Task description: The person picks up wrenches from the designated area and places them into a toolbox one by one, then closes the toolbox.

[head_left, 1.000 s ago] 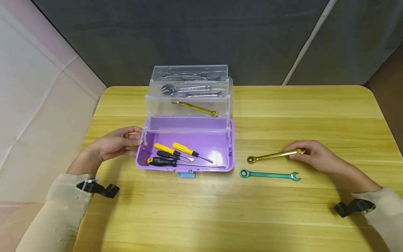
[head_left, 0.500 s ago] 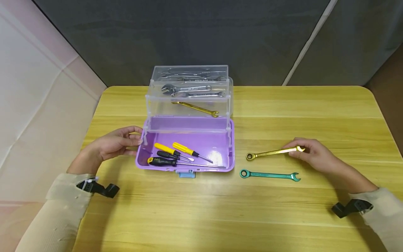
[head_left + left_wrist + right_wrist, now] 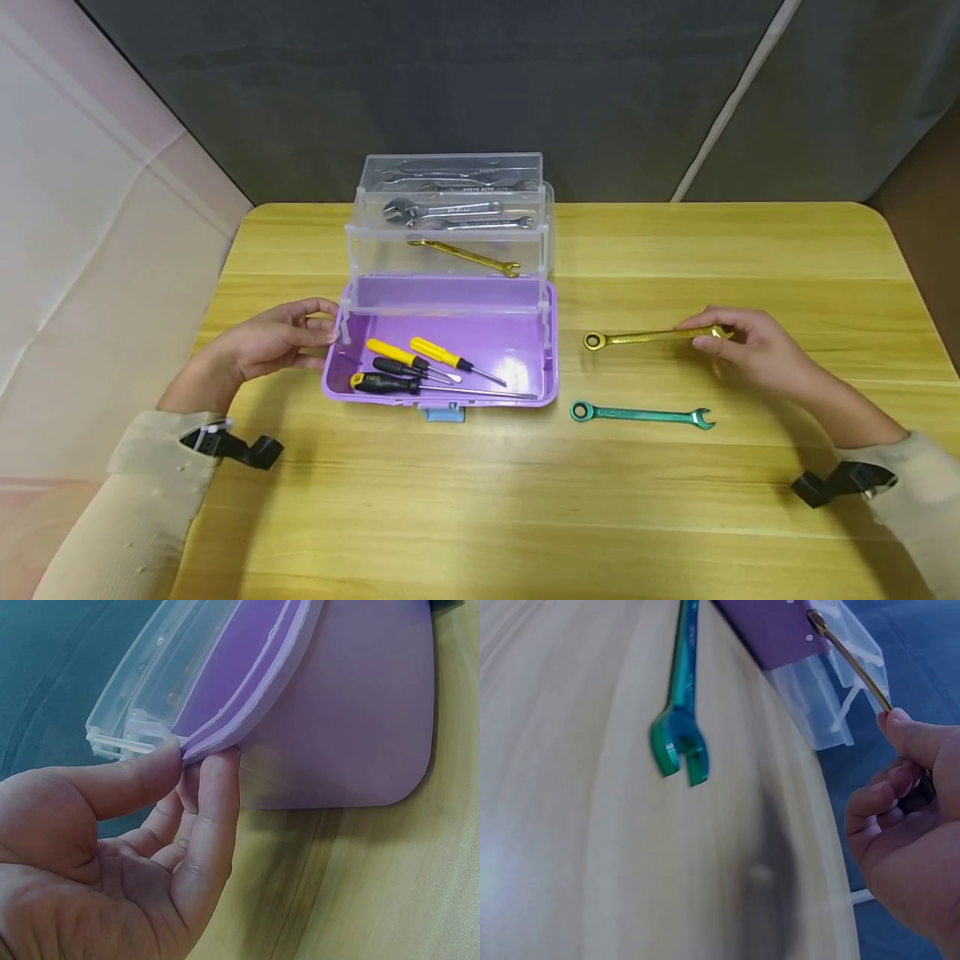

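Note:
My left hand (image 3: 281, 340) pinches the left rim of a purple toolbox (image 3: 442, 304), thumb on top of the rim and fingers under it in the left wrist view. My right hand (image 3: 757, 346) grips a gold ratchet wrench (image 3: 648, 337) by its open end, the ring end pointing left toward the box. In the right wrist view this wrench (image 3: 859, 671) is raised over the table. A green ratchet wrench (image 3: 641, 415) lies on the table in front of it, to the right of the box.
Inside the box lie several screwdrivers (image 3: 435, 353) with yellow or black handles. Clear trays (image 3: 450, 292) stand unfolded behind, holding silver wrenches (image 3: 480, 223) and another gold wrench (image 3: 468, 257). A blue latch (image 3: 444, 413) hangs at the box's front. Dark cloth (image 3: 450, 75) rises behind the wooden table (image 3: 525, 508).
My right hand has carried the gold wrench away from the green one, toward the back of the table, and the wrench now points more nearly straight left. My left hand stays at the rim.

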Available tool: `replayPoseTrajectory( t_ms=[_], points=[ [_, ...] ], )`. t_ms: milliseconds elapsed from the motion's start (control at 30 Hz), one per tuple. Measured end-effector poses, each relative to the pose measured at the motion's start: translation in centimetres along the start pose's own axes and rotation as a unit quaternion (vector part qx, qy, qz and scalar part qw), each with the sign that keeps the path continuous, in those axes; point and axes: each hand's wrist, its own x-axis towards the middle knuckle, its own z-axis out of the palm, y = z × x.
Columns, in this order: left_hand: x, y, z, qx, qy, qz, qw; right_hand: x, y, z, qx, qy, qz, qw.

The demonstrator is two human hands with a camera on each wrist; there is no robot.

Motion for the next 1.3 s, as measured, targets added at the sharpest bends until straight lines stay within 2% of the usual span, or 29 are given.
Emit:
replayPoseTrajectory(
  t_ms=[200, 700, 900, 1300],
  points=[
    [0.1, 0.1, 0.1, 0.013, 0.015, -0.006, 0.9998, 0.8, -1.2, 0.0, -0.007, 0.020, 0.016, 1.000],
    [0.2, 0.2, 0.1, 0.017, 0.018, -0.008, 0.9997, 3.1, -3.3, 1.4, 0.016, 0.047, 0.026, 0.998],
    [0.1, 0.1, 0.1, 0.017, 0.017, -0.008, 0.9997, 4.1, -5.0, 2.3, 0.020, 0.054, 0.041, 0.998],
    [0.0, 0.0, 0.0, 0.011, 0.011, -0.004, 0.9999, 6.5, -8.5, 4.0, 0.040, 0.061, 0.037, 0.997]
  ],
)
